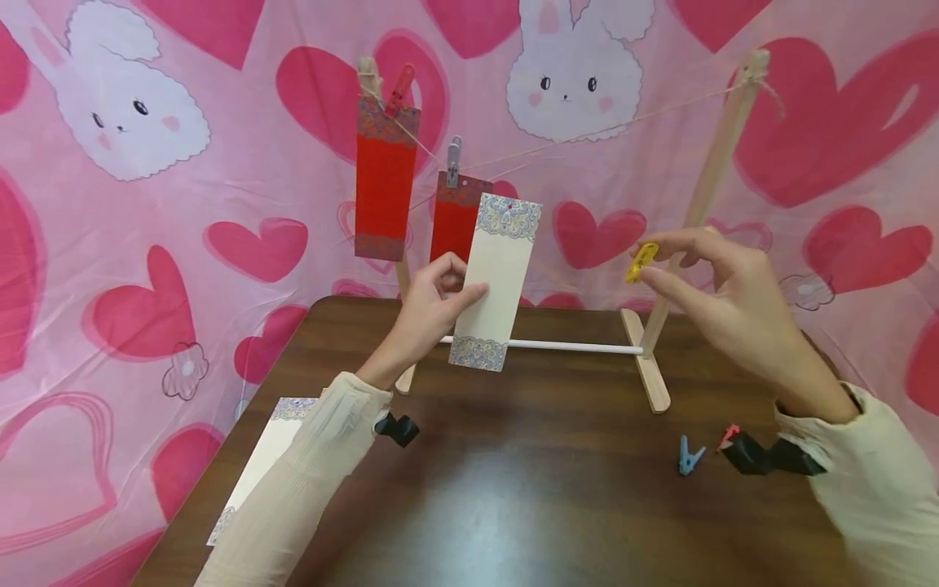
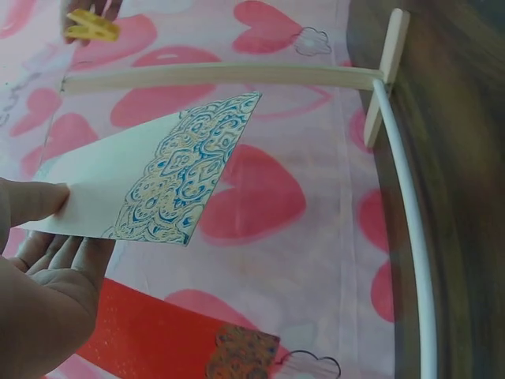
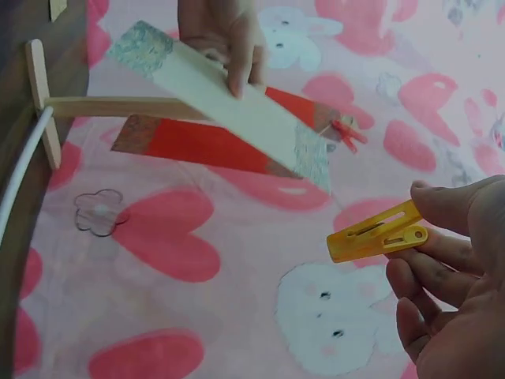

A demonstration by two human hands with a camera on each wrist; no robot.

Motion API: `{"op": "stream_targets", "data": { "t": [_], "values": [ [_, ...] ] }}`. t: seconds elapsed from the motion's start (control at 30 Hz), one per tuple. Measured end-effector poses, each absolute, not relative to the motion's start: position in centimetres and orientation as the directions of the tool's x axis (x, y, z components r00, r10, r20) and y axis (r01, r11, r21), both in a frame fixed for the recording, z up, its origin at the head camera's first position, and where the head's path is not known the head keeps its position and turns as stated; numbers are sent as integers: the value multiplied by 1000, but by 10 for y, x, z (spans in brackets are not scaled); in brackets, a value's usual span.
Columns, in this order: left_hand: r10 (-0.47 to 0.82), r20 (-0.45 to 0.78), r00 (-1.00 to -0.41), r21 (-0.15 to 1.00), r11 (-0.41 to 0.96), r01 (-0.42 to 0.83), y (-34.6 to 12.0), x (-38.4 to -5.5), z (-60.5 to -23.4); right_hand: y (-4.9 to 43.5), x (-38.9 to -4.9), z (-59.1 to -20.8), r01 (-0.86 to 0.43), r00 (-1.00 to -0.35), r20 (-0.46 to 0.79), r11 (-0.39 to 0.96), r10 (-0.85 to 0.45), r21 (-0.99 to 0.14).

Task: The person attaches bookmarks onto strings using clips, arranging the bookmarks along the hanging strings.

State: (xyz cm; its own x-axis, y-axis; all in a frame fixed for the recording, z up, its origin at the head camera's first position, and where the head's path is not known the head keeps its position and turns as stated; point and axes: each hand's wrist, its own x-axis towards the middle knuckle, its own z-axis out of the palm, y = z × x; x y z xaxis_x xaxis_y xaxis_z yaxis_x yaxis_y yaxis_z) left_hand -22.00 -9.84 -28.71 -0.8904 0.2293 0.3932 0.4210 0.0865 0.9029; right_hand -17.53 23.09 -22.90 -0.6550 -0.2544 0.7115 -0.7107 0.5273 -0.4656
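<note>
A cream paper card (image 1: pixel 495 281) with a lacy patterned band at each end is pinched near its left edge by my left hand (image 1: pixel 433 306). It is held up in front of the string. Between thumb and fingers my right hand (image 1: pixel 734 285) holds a yellow clothespin (image 3: pixel 375 233), to the right of the card. Behind the card hangs a red card (image 1: pixel 451 224) under a grey clothespin (image 1: pixel 454 161). Another red card (image 1: pixel 385 183) hangs farther left from a red clothespin (image 1: pixel 399 90). Both hang on a thin string (image 1: pixel 623 124) tied to a wooden stand.
The stand's right post (image 1: pixel 707 175) rises behind my right hand, and a white rod (image 1: pixel 572 346) joins its feet. Another cream card (image 1: pixel 267 456) lies under my left forearm. A blue clothespin (image 1: pixel 689 456) and a red one (image 1: pixel 729 434) lie on the brown table (image 1: pixel 513 481).
</note>
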Motion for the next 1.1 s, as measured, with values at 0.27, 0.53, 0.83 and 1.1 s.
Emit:
{"op": "stream_targets", "data": {
  "t": [0.27,0.53,0.83,1.1],
  "values": [
    [231,417,-879,891,90,446,-79,-237,-275,209,-186,-192,-734,-637,724,497,-266,-463],
    [230,422,-877,892,68,447,-66,-250,-266,183,-217,-160,-751,-617,742,478,-263,-456],
    [241,342,-908,936,4,353,-56,-259,-272,158,-249,-140,-762,-568,788,514,-239,-394],
    [205,339,-918,937,14,349,-57,-267,-276,131,-290,-129,-746,-597,770,509,-225,-430]
  ]
}}
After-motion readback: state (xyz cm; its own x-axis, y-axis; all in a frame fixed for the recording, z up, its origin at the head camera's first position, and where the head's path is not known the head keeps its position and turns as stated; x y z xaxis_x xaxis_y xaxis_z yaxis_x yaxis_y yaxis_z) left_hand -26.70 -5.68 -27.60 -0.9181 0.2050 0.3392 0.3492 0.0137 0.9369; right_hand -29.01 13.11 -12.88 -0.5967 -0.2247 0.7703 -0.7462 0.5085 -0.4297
